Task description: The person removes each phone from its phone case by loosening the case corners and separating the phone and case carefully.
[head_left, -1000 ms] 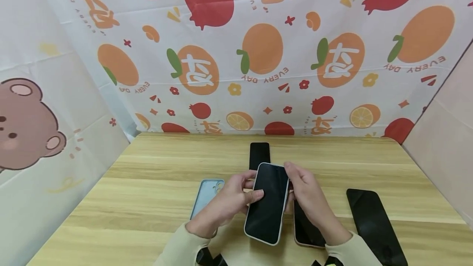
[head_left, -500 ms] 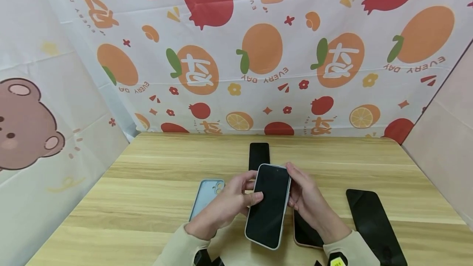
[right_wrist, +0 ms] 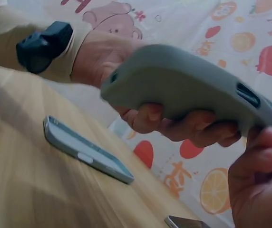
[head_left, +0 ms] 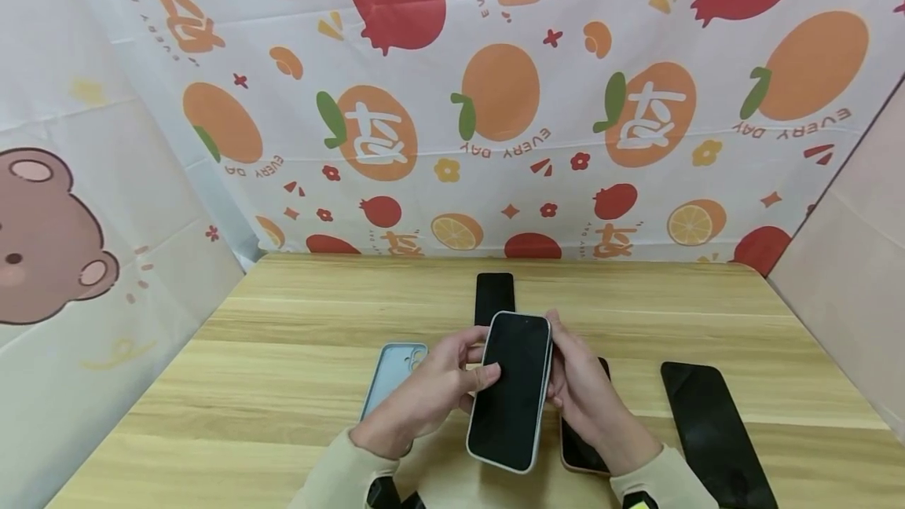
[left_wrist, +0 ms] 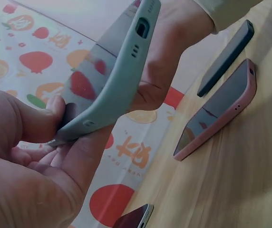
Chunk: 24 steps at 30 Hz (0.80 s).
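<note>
Both hands hold a black-screened phone (head_left: 511,391) in a pale grey-green case (left_wrist: 112,90), raised above the table. My left hand (head_left: 441,383) grips its left side, thumb on the screen edge and fingers curled behind the case, as the right wrist view shows. My right hand (head_left: 583,387) pinches the upper right edge and corner. In the right wrist view the back of the case (right_wrist: 174,80) faces the camera, with a side cutout showing. A light blue phone case (head_left: 390,375) lies left of my left hand, partly hidden by the forearm.
Behind the held phone another black phone (head_left: 494,297) lies on the wooden table (head_left: 297,320). A phone with a pink edge (left_wrist: 221,107) lies partly under my right forearm. Farther right is a large black phone (head_left: 717,430). A fruit-printed cloth (head_left: 424,100) hangs behind the table.
The held phone has shifted slightly right and down, then back. My right hand's fingers have shifted along its right edge, and more of the phone beneath that forearm shows.
</note>
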Motion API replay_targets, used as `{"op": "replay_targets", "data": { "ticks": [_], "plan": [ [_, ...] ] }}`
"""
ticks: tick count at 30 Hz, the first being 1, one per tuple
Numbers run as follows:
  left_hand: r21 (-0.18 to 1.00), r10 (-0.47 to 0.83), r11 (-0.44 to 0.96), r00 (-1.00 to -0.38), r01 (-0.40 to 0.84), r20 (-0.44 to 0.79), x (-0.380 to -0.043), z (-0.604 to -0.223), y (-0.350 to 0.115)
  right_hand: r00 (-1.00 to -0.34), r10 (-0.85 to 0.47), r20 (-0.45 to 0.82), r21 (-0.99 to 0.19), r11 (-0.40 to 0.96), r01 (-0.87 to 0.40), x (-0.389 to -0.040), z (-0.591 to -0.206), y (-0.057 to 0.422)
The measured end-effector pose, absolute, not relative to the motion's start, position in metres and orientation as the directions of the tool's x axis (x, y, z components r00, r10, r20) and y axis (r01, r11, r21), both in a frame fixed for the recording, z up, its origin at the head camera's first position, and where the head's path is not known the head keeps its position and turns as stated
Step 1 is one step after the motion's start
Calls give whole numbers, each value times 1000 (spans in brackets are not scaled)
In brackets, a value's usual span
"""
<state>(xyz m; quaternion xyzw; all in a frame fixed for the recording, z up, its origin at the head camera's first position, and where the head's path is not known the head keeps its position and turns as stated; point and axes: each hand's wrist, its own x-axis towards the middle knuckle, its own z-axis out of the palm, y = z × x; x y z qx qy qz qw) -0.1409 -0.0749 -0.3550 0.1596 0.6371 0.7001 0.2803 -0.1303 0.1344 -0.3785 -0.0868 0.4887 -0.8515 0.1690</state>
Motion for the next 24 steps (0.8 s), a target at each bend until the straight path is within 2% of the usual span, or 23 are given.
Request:
{"op": "replay_targets", "data": {
  "ticks": [11, 17, 24],
  "plan": [
    [982, 536, 21, -827, -189, -171, -143, -360, -74, -947, -315, -56, -935, -315, 161, -126, -382, 135],
    [985, 482, 62, -859, -160, -169, -143, -361, -74, -889, -455, -47, -961, -222, 165, -119, -386, 145],
    [982, 381, 129, -907, -141, -180, -145, -363, -70, -828, -546, -130, -962, -134, 239, -109, -395, 152]
  ]
}}
